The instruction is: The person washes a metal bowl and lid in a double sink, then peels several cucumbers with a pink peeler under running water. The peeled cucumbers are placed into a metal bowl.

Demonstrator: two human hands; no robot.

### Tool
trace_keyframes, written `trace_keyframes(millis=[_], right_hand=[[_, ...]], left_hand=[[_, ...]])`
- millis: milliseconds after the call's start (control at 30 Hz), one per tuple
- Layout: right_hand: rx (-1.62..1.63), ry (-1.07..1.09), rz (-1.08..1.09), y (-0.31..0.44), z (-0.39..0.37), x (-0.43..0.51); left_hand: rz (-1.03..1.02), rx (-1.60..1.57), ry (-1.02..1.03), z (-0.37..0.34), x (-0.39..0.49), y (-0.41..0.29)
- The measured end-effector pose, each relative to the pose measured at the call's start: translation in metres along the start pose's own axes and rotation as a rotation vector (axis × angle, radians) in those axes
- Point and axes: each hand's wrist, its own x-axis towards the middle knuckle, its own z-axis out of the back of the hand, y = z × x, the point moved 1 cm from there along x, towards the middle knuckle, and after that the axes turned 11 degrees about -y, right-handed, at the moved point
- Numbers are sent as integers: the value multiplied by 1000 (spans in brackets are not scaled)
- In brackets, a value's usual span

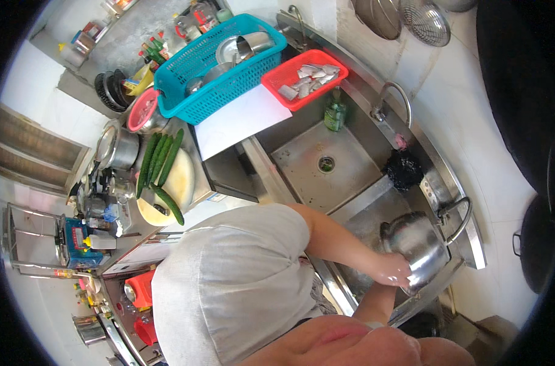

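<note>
A shiny stainless steel pot (pixel 421 247) lies tilted in the near sink basin (pixel 362 274), beside a curved faucet (pixel 462 219). My left hand (pixel 394 271) is wet and grips the pot's lower edge, its fingers against the metal. My right forearm (pixel 377 302) comes in from below and passes under the left hand, which hides the right hand. A black scrubbing pad (pixel 403 168) sits on the ledge by the basin divider. In the other basin (pixel 300 169), a green bottle (pixel 335 112) stands at the corner, and bits of food lie at the drain (pixel 326 164).
A red basket (pixel 277 84) of cut fish pieces (pixel 312 78) sits over the sink's far end. Beyond it, a teal basket (pixel 222 96) holds metalware. Several cucumbers (pixel 161 155) and a knife (pixel 161 209) lie on a round cutting board (pixel 183 183). Woks (pixel 540 247) hang on the wall.
</note>
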Motion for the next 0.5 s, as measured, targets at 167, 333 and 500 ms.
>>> trace_keyframes(millis=[167, 333, 500], right_hand=[[92, 10, 19, 13, 17, 5], [293, -40, 70, 14, 11, 19], [473, -61, 122, 24, 1, 20]], left_hand=[[167, -36, -60, 30, -42, 25], [-104, 246, -73, 38, -70, 41], [-193, 291, -55, 35, -60, 32]])
